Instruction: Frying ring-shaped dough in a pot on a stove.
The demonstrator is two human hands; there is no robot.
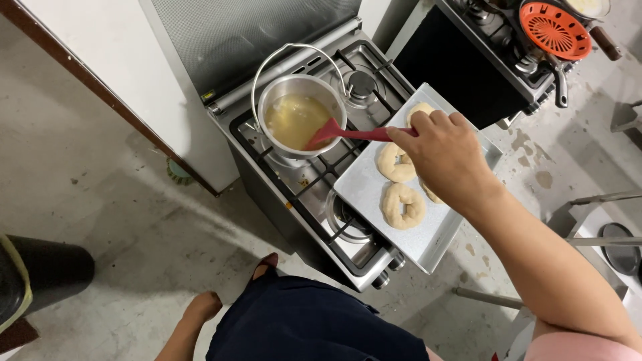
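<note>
My right hand (445, 157) grips the handle of a red spatula (338, 132) whose blade dips into the yellowish liquid inside a metal pot (301, 120) on the gas stove (304, 184). Under the hand lies a grey metal tray (364, 190) resting across the stove's right burners. Raw ring-shaped dough pieces (402, 205) lie on the tray, some partly hidden by my hand. My left hand is out of sight.
The pot has an upright wire handle (294, 50). A second stove at the top right carries an orange round strainer (555, 30) and pans. Bare concrete floor (100, 187) spreads to the left; my feet (200, 309) stand below the stove. A metal rack (602, 234) is at the right.
</note>
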